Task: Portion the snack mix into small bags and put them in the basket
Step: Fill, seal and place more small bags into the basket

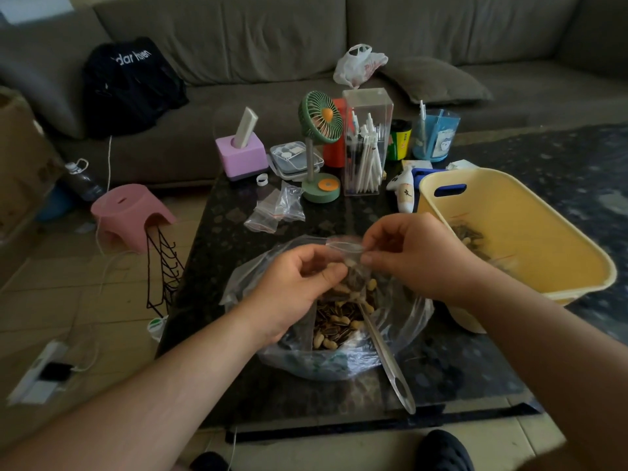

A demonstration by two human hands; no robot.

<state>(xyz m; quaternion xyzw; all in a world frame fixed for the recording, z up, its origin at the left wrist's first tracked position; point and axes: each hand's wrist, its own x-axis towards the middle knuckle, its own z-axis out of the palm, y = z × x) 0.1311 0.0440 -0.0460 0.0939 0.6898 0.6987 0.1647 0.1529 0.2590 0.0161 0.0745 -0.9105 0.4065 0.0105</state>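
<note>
Your left hand (299, 283) and right hand (407, 256) meet over the middle of the dark stone bench (238, 232), and between them you hold a small zip bag (350, 266) partly filled with peanuts and sunflower seeds. The fingers (370, 257) of your right hand are narrowed to a pinch on the bag's clear top edge, while your left thumb and fingers curl around its left side. The little bag hangs directly above the large clear plastic bag (401, 321) of snack mix (336, 321), which lies open on the bench just below your hands. A clear plastic scoop (390, 365) rests in that mix with its handle pointing toward you.

To your right, touching the bench's edge area, sits the yellow basket (530, 232); some filled bags lie in its bottom, though blurred. A few empty zip bags (278, 209) lie flat farther back, well apart from your hands.

Readable writing is scarce. The black garment (129, 83) on the sofa (272, 35) shows white letters, roughly "dar" and "hven", partly folded away. A white squeeze bottle (404, 192) beside the basket carries a dark character you cannot make out. The yellow-and-green can (399, 141) behind the clear pen box (367, 141) has print too small to read. A green desk fan (321, 144) stands left of the pen box.
</note>
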